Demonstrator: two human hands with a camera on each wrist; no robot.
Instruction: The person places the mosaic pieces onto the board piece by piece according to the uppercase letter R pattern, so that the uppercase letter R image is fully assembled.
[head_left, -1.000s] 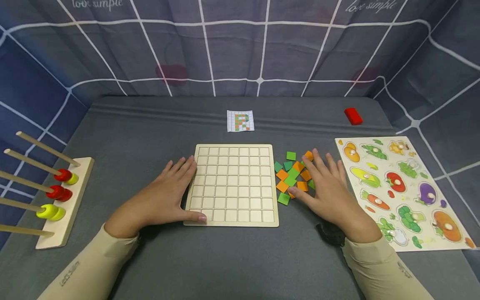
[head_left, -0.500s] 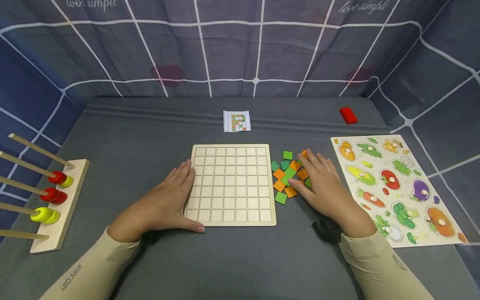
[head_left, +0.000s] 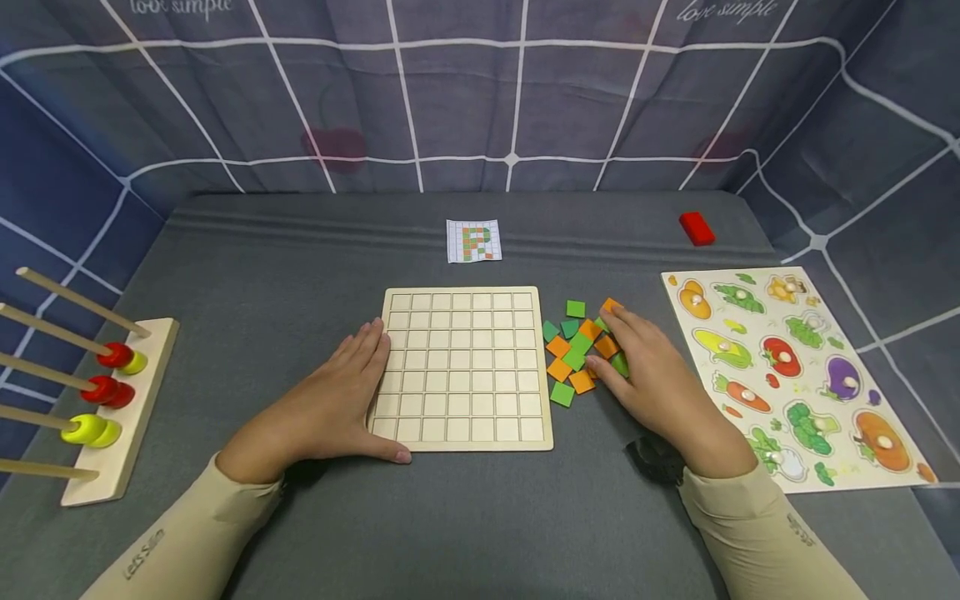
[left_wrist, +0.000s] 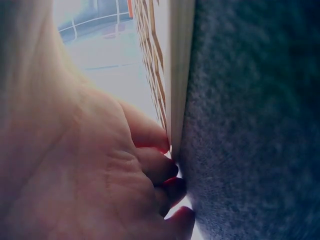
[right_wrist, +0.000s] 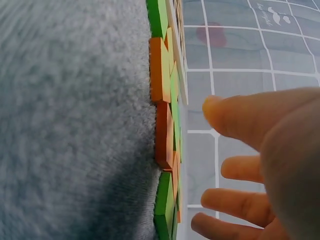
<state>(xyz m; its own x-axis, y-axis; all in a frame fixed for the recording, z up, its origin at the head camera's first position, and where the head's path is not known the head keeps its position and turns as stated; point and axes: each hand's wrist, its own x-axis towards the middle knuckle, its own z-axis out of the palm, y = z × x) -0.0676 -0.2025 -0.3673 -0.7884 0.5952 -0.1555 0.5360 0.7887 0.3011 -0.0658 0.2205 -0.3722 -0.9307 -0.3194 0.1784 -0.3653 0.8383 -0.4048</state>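
Note:
My left hand [head_left: 326, 404] rests along the left side of a square wooden grid board [head_left: 465, 371], its thumb by the near-left corner. The left wrist view shows the fingertips against the edge of the board [left_wrist: 179, 75]. Right of the board lies a loose cluster of small square tiles, among them an orange tile [head_left: 557, 369] and a bright green tile [head_left: 562, 394]; some are dark green. Over the cluster's right part hovers my right hand [head_left: 652, 379], hiding some tiles. In the right wrist view its fingers are apart from the orange tile [right_wrist: 159, 70] and hold nothing.
Behind the board lies a small printed card [head_left: 474, 242] with a coloured grid pattern. A vegetable puzzle board [head_left: 750, 333] is at the right, a red block [head_left: 697, 228] beyond it. At the left stands a wooden peg rack [head_left: 142, 400] with red and yellow beads.
The right hand's fingers have drawn closer together and bent a little over the tiles. My left hand stays at the board. The whole head view has shifted slightly.

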